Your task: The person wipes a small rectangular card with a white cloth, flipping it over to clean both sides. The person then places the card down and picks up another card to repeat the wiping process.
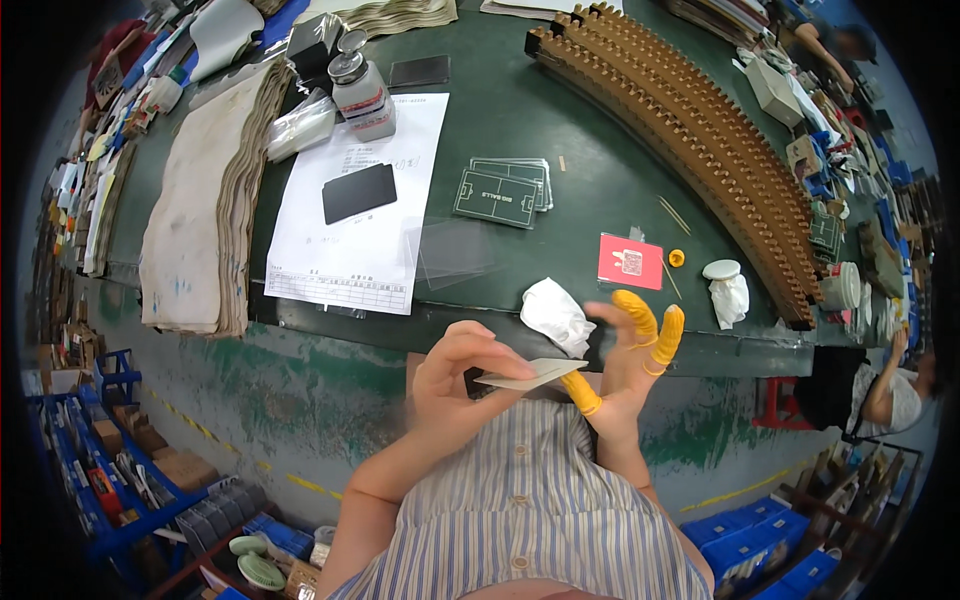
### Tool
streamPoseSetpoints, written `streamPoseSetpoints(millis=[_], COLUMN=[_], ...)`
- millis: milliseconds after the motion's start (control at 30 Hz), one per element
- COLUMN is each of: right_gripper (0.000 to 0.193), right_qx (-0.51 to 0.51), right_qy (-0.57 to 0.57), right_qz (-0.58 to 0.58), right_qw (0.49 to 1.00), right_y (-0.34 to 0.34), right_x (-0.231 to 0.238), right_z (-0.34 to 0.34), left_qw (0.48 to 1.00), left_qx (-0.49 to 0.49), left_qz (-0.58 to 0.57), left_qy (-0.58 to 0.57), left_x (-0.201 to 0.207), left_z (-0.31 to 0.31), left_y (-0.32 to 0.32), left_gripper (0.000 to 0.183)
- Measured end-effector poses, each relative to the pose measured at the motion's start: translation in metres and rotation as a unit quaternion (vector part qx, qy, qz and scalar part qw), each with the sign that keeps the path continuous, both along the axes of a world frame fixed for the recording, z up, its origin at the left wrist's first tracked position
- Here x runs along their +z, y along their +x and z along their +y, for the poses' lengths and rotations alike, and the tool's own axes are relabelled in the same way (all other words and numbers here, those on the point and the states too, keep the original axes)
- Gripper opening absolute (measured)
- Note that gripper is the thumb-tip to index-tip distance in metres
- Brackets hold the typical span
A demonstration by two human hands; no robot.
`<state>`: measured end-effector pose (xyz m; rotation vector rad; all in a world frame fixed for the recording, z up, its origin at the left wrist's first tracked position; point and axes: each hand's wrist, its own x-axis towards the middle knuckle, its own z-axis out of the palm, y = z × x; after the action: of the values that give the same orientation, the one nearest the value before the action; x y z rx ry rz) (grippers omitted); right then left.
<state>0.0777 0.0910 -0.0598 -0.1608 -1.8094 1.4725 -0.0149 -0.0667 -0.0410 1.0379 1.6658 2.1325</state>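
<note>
My left hand point(462, 375) pinches a thin, pale flat card point(535, 373) between fingers and thumb, just off the table's near edge. My right hand point(625, 375) wears yellow finger cots on its thumb and two fingers. Its fingers are spread apart, and the thumb is at the card's right corner; whether it touches the card I cannot tell. Beyond the card, a crumpled white cloth point(556, 316) lies on the table edge. Dark green cards point(498, 198) with white line markings are stacked farther back. A red card point(630, 262) lies to the right.
On the green table point(600, 120) are a curved wooden slotted rack point(700, 140), a printed sheet point(330, 245) with black cards point(360, 193), a pump bottle point(360, 95) and a stack of stained cloths point(205, 200). A white-wrapped container point(728, 295) stands right. Another person point(885, 395) is at far right.
</note>
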Motion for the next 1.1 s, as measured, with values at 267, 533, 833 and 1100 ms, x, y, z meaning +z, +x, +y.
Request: streamPoseSetpoints(millis=[267, 533, 833, 1100], right_gripper=[0.046, 0.018, 0.022, 0.02], right_qx=[-0.086, -0.075, -0.12, -0.094], right_qy=[0.225, 0.313, 0.331, 0.339], right_qz=[-0.066, -0.15, -0.12, -0.101], right_qw=[0.968, 0.935, 0.928, 0.931], right_y=[0.022, 0.026, 0.026, 0.023], right_x=[0.014, 0.023, 0.01, 0.016], right_z=[-0.003, -0.008, -0.01, -0.009], left_qw=[0.952, 0.935, 0.936, 0.943], left_qx=[0.099, 0.159, 0.159, 0.158], left_qz=[0.237, 0.277, 0.271, 0.244], left_qy=[-0.169, -0.152, -0.156, -0.164], left_x=[0.012, 0.011, 0.013, 0.015], left_z=[-0.002, 0.0, -0.003, -0.005], left_y=[-0.003, 0.002, 0.003, 0.004], left_gripper=[0.058, 0.043, 0.04, 0.041])
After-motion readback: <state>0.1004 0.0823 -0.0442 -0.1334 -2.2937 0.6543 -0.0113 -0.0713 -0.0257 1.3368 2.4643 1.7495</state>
